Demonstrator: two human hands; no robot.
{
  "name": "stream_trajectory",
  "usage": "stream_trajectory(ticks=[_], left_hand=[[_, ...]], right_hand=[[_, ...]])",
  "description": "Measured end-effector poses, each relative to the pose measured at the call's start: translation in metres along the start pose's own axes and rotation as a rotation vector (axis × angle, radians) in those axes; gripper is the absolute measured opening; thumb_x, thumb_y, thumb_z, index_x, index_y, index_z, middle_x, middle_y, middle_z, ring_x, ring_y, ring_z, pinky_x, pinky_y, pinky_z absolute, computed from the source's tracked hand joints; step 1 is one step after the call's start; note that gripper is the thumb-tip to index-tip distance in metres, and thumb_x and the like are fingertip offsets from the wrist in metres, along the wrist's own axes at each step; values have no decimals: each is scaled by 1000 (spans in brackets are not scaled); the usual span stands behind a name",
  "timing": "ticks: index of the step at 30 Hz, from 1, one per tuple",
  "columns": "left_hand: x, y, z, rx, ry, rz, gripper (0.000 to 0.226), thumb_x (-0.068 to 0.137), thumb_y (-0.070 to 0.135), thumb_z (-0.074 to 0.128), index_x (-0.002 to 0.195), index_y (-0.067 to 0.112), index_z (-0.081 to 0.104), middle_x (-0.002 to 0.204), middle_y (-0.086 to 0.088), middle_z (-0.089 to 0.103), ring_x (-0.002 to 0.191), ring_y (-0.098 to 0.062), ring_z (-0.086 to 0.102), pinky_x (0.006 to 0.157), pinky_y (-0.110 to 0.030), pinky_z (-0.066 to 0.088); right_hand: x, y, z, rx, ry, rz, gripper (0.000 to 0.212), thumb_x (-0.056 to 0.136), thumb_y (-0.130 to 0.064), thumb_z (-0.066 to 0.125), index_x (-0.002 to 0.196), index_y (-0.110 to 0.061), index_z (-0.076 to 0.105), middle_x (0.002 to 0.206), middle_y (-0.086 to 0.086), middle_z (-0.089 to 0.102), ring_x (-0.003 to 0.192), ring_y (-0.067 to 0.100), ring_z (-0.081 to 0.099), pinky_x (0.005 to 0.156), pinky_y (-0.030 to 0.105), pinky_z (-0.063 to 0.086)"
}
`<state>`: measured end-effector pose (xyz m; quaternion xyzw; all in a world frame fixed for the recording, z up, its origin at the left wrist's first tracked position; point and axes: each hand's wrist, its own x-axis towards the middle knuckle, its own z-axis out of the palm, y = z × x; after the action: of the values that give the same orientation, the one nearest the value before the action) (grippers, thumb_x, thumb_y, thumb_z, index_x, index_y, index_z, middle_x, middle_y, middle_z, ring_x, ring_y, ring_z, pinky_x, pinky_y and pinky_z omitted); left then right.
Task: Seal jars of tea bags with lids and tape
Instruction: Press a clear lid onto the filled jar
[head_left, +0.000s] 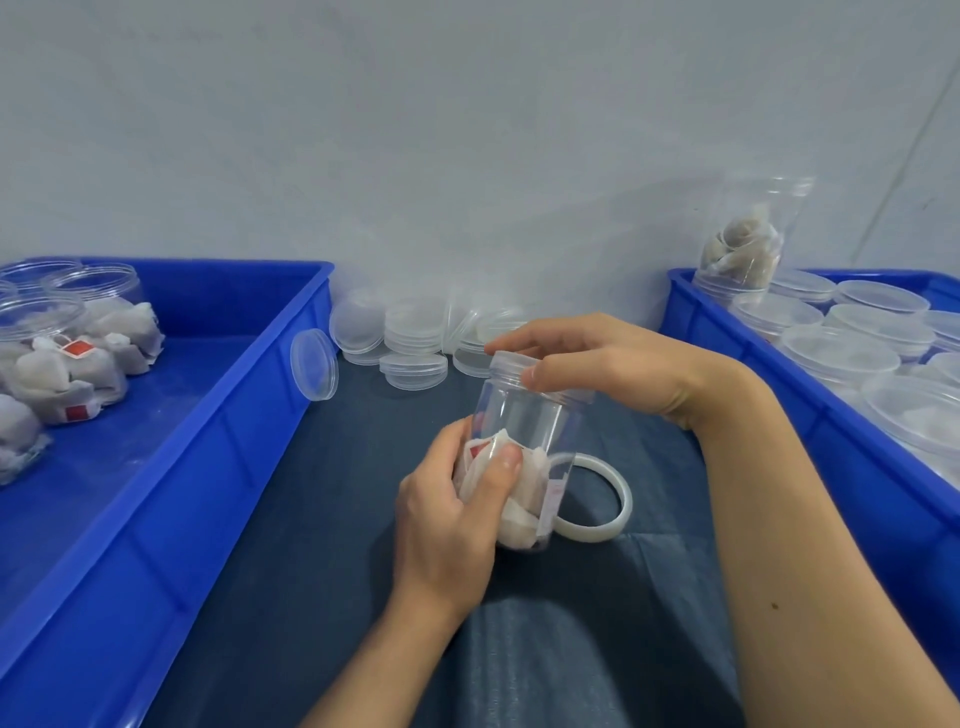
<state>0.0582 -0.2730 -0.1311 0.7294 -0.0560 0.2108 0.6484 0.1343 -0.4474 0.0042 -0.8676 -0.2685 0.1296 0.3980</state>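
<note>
Two blue plastic trays (218, 441) (779, 395) flank the dark-cloth table (311, 519). Left hand (447, 525) grips the tilted clear plastic jar of tea bags (524, 447) at its base; right hand (597, 364) pinches the clear screw lid (540, 371) on top. Risks: tilt may cross-thread the lid, and a lower-hand squeeze could flex the wall. White tape roll (597, 499) lies just behind, uncut.

even soft light, warped edges
</note>
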Motion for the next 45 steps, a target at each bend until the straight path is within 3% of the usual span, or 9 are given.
stream_trajectory(ticks=[4, 9, 19, 26, 29, 33, 37, 42, 45], left_hand=[[2, -4, -1, -159, -27, -31, 46, 90, 57, 57, 104, 17, 74, 86, 4, 74, 80, -14, 67, 74, -38, 50], [4, -4, -4, -316, -47, -70, 49, 86, 52, 60, 112, 13, 76, 100, -15, 78, 92, -22, 71, 81, -34, 55], [8, -2, -5, -437, -92, -159, 68, 80, 54, 61, 122, 0, 70, 107, -27, 74, 95, -27, 69, 83, -35, 55], [8, 3, -5, -385, -83, -130, 65, 80, 55, 62, 125, 8, 69, 114, -19, 75, 103, -20, 69, 90, -30, 55], [7, 2, -4, -314, -130, -98, 60, 84, 55, 63, 125, 11, 69, 105, -8, 75, 97, -16, 69, 85, -27, 53], [3, 1, -3, -192, -176, -79, 56, 85, 56, 66, 128, 20, 70, 112, -4, 77, 103, -16, 72, 90, -30, 53], [2, 0, -3, -108, -181, -70, 56, 87, 56, 69, 131, 23, 68, 113, -1, 77, 107, -23, 73, 98, -50, 57], [0, 0, -1, -15, -161, -63, 57, 85, 60, 72, 134, 32, 64, 116, 5, 77, 108, -19, 74, 97, -52, 58], [-2, 0, -1, 34, -153, -43, 57, 85, 61, 72, 134, 35, 64, 117, 8, 77, 110, -18, 74, 96, -50, 58]], right_hand=[[0, 1, 1, 45, -20, -38, 45, 82, -35, 64, 125, -46, 71, 123, -19, 73, 119, -3, 63, 106, 29, 45], [-2, 4, -1, 152, -85, -86, 44, 89, -30, 63, 130, -42, 68, 132, -10, 71, 127, 12, 63, 114, 42, 42], [-9, -1, 2, 174, -98, -145, 50, 88, -22, 62, 135, -37, 69, 139, -19, 66, 137, -1, 54, 116, 35, 37], [-16, -10, 32, 209, 163, -150, 44, 91, -41, 56, 132, -38, 72, 148, -21, 57, 137, -12, 45, 106, 16, 37], [-26, 0, 50, 244, 391, -195, 46, 93, -40, 54, 135, -33, 70, 151, -14, 54, 142, -7, 43, 111, 16, 35], [-41, 16, 65, 344, 606, -260, 41, 98, -30, 52, 135, -22, 68, 141, -7, 64, 136, 4, 53, 106, 16, 43], [-49, 30, 83, 390, 683, -225, 44, 96, -36, 55, 139, -29, 62, 143, -11, 61, 138, 10, 53, 111, 36, 45], [-49, 38, 94, 547, 730, -155, 40, 98, -38, 55, 136, -26, 63, 131, -4, 69, 125, 22, 64, 110, 55, 48], [-48, 40, 98, 603, 742, -137, 39, 98, -36, 56, 135, -23, 62, 130, -2, 70, 124, 23, 65, 111, 54, 47]])
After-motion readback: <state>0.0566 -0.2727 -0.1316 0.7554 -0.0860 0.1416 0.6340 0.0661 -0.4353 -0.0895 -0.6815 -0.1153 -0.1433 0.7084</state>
